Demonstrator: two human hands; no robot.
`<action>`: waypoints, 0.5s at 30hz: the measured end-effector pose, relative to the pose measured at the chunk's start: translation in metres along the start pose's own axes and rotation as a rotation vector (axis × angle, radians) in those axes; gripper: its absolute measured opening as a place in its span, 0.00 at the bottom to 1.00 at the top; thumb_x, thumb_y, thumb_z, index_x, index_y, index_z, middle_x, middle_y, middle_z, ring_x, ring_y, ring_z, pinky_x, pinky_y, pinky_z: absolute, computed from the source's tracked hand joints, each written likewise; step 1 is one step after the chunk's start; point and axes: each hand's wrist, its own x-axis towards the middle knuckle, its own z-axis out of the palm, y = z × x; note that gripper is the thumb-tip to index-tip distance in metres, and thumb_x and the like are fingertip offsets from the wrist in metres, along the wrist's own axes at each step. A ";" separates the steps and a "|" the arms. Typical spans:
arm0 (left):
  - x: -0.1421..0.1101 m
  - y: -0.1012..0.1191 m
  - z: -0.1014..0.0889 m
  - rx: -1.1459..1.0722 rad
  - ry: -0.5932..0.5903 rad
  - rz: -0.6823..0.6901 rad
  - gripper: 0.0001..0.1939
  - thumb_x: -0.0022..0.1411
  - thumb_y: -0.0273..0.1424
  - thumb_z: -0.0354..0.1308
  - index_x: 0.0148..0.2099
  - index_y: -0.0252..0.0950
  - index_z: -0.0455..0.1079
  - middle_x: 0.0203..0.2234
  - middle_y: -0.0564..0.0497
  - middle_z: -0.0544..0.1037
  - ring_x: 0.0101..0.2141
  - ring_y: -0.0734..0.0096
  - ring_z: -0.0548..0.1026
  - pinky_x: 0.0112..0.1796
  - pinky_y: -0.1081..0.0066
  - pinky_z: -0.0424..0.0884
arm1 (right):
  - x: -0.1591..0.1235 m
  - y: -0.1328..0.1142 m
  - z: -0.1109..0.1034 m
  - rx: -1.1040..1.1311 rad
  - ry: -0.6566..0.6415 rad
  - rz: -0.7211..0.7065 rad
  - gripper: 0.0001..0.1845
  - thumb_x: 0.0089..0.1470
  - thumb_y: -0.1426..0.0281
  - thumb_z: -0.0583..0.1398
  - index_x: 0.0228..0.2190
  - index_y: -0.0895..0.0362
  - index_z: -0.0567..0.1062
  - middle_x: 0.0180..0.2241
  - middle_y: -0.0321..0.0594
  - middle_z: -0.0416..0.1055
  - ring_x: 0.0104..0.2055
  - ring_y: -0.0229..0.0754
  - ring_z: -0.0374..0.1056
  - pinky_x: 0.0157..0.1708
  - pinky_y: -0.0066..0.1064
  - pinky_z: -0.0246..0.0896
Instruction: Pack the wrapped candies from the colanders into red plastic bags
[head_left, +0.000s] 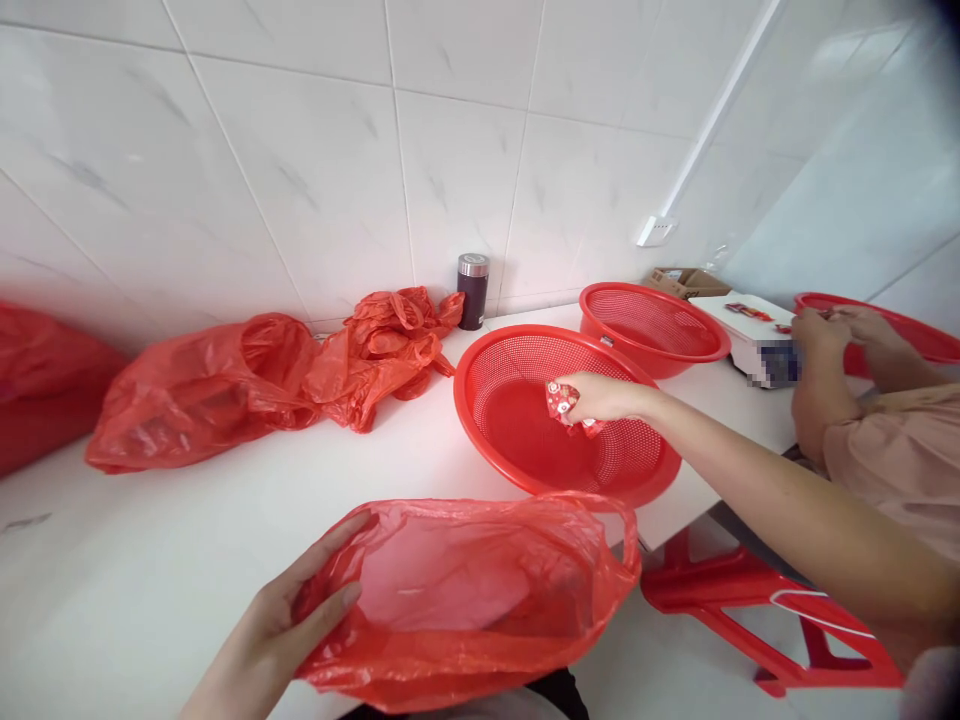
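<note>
My left hand grips the side of a red plastic bag, thumb at its mouth and fingers behind the film. The bag's mouth gapes, and its handle loop is at the right. Inside or over the red mesh basket, my right hand is closed on a small red patterned packet with white flower-like marks. More of the same red print shows below that hand, so I cannot tell whether it holds one packet or more. No other packets are visible in this basket.
Crumpled red bags lie along the wall, near a dark thermos. Behind is a second red basket. Farther right, small packets lie on a scale beside a co-worker's hands. A red stool stands below the table edge.
</note>
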 end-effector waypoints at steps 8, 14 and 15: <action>0.006 0.006 0.012 -0.088 0.018 -0.001 0.34 0.61 0.44 0.57 0.67 0.47 0.56 0.64 0.54 0.61 0.62 0.57 0.61 0.56 0.65 0.66 | -0.071 -0.122 0.056 0.115 0.009 -0.655 0.09 0.51 0.69 0.61 0.36 0.52 0.70 0.41 0.36 0.67 0.32 0.35 0.67 0.28 0.26 0.65; -0.001 -0.004 0.005 0.016 0.069 0.055 0.35 0.61 0.38 0.57 0.68 0.47 0.52 0.66 0.52 0.57 0.63 0.57 0.58 0.58 0.65 0.62 | -0.040 -0.134 0.112 -0.213 -0.024 -0.590 0.13 0.49 0.77 0.57 0.37 0.50 0.69 0.43 0.39 0.65 0.31 0.40 0.67 0.26 0.33 0.61; -0.003 -0.005 0.003 0.020 0.079 0.055 0.35 0.61 0.38 0.57 0.68 0.47 0.52 0.66 0.52 0.57 0.63 0.58 0.58 0.58 0.66 0.62 | -0.036 -0.132 0.114 -0.212 -0.030 -0.591 0.13 0.49 0.77 0.58 0.37 0.50 0.69 0.42 0.40 0.65 0.32 0.42 0.67 0.27 0.34 0.62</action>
